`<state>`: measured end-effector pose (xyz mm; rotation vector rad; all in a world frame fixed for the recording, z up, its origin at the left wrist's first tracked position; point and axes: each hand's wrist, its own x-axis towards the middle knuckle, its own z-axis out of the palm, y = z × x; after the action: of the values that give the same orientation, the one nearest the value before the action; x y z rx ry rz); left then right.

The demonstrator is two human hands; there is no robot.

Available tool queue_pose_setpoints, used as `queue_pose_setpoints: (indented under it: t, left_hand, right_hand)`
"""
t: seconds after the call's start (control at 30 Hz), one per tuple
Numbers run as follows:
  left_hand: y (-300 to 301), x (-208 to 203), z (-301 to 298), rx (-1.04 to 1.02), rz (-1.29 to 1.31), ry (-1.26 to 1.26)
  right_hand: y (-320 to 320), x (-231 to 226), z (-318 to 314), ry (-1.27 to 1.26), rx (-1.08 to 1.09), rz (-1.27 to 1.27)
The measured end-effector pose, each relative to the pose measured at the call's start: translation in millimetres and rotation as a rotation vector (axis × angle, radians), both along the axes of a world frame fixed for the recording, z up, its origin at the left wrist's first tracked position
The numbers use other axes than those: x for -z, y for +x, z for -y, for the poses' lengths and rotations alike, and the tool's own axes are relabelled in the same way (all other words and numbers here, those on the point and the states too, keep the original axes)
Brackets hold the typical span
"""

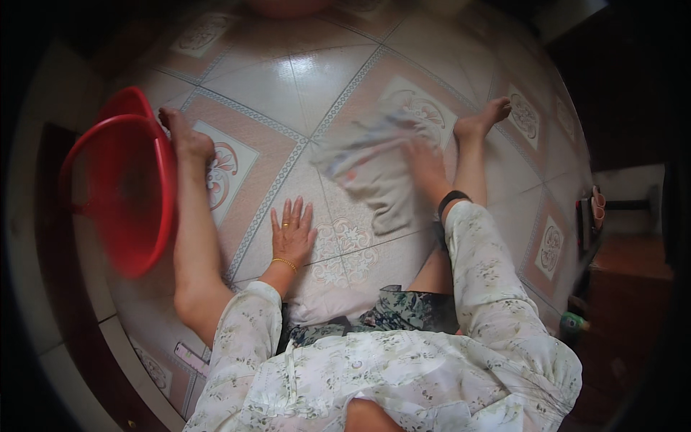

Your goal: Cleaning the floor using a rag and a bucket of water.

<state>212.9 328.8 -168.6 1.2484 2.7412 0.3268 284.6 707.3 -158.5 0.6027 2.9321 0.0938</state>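
Observation:
My left hand [294, 234] lies flat on the patterned tile floor [288, 93], fingers spread, with a ring and a gold-coloured bracelet. Farther right, my right hand [426, 169] is pressed onto the right side of a crumpled light grey cloth [374, 176] with coloured marks. Motion blurs this hand and much of the cloth, so the fingers do not show singly; they seem closed on the fabric. A dark band circles the right wrist. The cloth is spread on the tiles between my outstretched legs.
A red plastic tub-like container [167, 194] stands against my left leg. Near my left knee lies a phone [191, 358]. Another red rounded object [288, 6] shows at the far edge. Off to the right are footwear [597, 207] and a green object [574, 322] beside dark furniture.

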Motion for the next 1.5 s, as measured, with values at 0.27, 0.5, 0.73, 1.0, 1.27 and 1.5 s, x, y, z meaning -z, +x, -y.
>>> queue_pose_setpoints:
  t: [0.27, 0.5, 0.73, 1.0, 1.27, 1.5]
  left_hand:
    - [-6.7, -0.9, 5.0, 0.040, 0.032, -0.033]
    - [-8.0, -7.8, -0.3, 0.071, 0.104, -0.033]
    - [-6.0, -4.3, 1.2, 0.067, 0.104, 0.028]
    - [-4.5, -5.9, 6.2, 0.039, 0.030, 0.111]
    - [-6.3, 5.3, 6.1, 0.061, -0.093, -0.001]
    - [17.2, -43.2, -19.1, -0.061, 0.272, -0.351]
  right_hand:
    - [-50.8, 4.3, -25.9, -0.266, 0.615, -0.092]
    - [-165.2, 20.6, -31.1, -0.123, 0.314, -0.090]
    - [-246.5, 25.0, 131.4, -0.034, -0.044, -0.350]
    - [-82.4, 6.8, 171.2, -0.083, -0.141, -0.427]
    - [88.5, -13.8, 248.1, -0.210, -0.130, -0.121]
    - [110.2, -22.9, 259.6, -0.322, -0.167, -0.027]
